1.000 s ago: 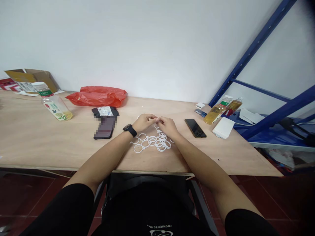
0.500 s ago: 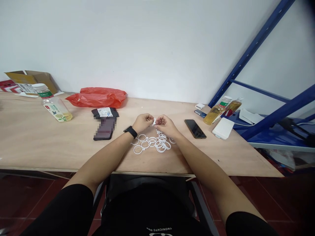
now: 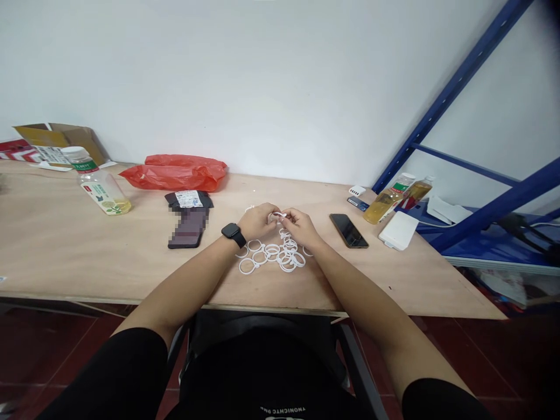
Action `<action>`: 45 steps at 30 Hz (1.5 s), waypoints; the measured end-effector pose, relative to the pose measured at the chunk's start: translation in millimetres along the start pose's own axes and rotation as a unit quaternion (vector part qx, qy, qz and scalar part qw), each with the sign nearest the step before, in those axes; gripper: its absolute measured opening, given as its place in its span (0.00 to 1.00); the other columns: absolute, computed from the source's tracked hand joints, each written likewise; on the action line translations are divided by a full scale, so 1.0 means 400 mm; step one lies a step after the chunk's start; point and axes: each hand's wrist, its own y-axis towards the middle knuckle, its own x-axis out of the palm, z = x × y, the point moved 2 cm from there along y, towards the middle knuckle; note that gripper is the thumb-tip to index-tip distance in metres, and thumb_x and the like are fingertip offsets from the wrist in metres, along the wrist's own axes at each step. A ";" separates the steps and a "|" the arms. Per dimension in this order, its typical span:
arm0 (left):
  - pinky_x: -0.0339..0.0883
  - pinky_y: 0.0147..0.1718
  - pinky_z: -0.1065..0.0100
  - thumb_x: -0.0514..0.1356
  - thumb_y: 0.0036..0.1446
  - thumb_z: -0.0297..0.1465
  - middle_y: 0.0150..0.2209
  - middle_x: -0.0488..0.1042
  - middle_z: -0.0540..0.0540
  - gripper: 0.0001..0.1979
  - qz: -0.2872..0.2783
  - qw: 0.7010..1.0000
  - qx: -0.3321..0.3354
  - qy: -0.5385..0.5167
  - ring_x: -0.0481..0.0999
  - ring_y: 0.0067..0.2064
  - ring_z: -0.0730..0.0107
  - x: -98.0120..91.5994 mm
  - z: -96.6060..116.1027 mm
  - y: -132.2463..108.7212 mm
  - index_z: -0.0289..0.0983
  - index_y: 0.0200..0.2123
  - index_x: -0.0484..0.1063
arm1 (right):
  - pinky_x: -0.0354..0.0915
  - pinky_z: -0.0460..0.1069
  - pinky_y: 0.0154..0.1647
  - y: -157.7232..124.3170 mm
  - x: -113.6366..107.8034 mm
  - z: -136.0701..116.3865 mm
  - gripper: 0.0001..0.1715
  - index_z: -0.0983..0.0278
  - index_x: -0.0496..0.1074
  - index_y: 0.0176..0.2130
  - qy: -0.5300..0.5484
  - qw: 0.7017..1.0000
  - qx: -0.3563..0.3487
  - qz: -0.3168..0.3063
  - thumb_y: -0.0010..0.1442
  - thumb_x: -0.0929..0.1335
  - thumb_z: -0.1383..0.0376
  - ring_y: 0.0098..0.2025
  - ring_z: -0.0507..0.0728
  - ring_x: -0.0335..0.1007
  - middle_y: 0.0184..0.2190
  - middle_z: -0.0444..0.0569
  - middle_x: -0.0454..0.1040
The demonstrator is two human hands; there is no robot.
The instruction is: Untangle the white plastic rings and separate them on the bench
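Above a cluster of white plastic rings (image 3: 272,256) on the pale plywood table (image 3: 87,256), the left hand (image 3: 258,221) and right hand (image 3: 298,226) together pinch one small white plastic ring (image 3: 278,216).

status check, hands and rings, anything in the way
Hands: left hand and right hand both pinch one white ring by the ring pile. Nothing in the way; phone lies apart, right side.

White plastic rings (image 3: 271,256) are spread at the middle of the plywood worktop (image 3: 65,256). A smartphone (image 3: 349,230) and a power bank (image 3: 398,230) are laid to the right, and a red plastic bag (image 3: 175,173) at the back.
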 end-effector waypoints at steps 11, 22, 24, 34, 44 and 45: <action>0.62 0.30 0.72 0.58 0.61 0.32 0.29 0.79 0.47 0.10 -0.010 0.997 -0.037 -0.067 0.73 0.29 0.74 -0.003 0.002 0.005 0.35 0.35 0.79 | 0.65 0.47 0.33 0.000 -0.008 -0.001 0.13 0.63 0.74 0.37 0.003 0.999 0.019 -0.033 0.59 0.62 0.64 0.29 0.53 0.71 0.24 0.43 0.73; 0.62 0.28 0.74 0.59 0.59 0.31 0.28 0.78 0.49 0.08 0.004 0.997 -0.029 -0.072 0.73 0.28 0.75 0.009 0.018 0.007 0.34 0.32 0.77 | 0.61 0.45 0.28 0.005 -0.003 -0.023 0.12 0.63 0.72 0.27 0.005 0.999 0.036 0.032 0.53 0.60 0.66 0.26 0.53 0.68 0.22 0.42 0.71; 0.63 0.28 0.74 0.60 0.58 0.32 0.28 0.78 0.48 0.08 0.000 0.996 -0.035 -0.083 0.73 0.28 0.75 0.013 0.026 0.008 0.34 0.32 0.77 | 0.60 0.45 0.27 0.007 -0.002 -0.021 0.12 0.63 0.70 0.25 -0.008 0.998 0.038 0.042 0.52 0.59 0.66 0.25 0.52 0.66 0.21 0.42 0.70; 0.68 0.36 0.69 0.58 0.57 0.33 0.34 0.81 0.44 0.10 0.072 0.982 -0.172 -0.014 0.77 0.35 0.67 -0.011 -0.061 0.014 0.36 0.36 0.78 | 0.67 0.50 0.46 0.017 -0.012 0.006 0.17 0.62 0.76 0.46 -0.097 0.995 0.000 -0.025 0.56 0.66 0.66 0.43 0.56 0.73 0.43 0.49 0.78; 0.68 0.42 0.63 0.55 0.57 0.36 0.43 0.79 0.38 0.16 -0.014 0.940 -0.298 0.165 0.77 0.43 0.56 -0.039 -0.171 -0.003 0.37 0.41 0.80 | 0.63 0.53 0.52 0.001 -0.066 0.025 0.07 0.61 0.79 0.34 -0.242 0.947 -0.081 -0.195 0.59 0.69 0.66 0.47 0.58 0.71 0.41 0.50 0.77; 0.68 0.44 0.62 0.55 0.58 0.37 0.45 0.77 0.38 0.17 -0.005 0.941 -0.295 0.164 0.77 0.45 0.56 -0.036 -0.171 -0.004 0.37 0.43 0.79 | 0.63 0.54 0.53 0.002 -0.065 0.029 0.07 0.61 0.79 0.35 -0.239 0.946 -0.082 -0.204 0.60 0.68 0.65 0.48 0.58 0.70 0.42 0.51 0.77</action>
